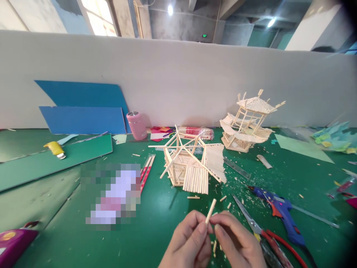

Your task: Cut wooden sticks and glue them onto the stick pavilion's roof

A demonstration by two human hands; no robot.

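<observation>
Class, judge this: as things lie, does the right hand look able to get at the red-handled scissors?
Probably yes. The scissors lie just beside the right hand with bare mat between, but its fingers pinch a short wooden stick with the left hand.

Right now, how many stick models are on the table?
2. One unfinished model sits mid-table beyond the hands; a taller pavilion stands right of it, near the wall. None seems hidden.

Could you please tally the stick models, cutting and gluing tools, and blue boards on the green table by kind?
Stick models: 2, near model and far model
Scissors: 1
Glue gun: 1
Blue boards: 2, upper board and lower board
Total: 6
</observation>
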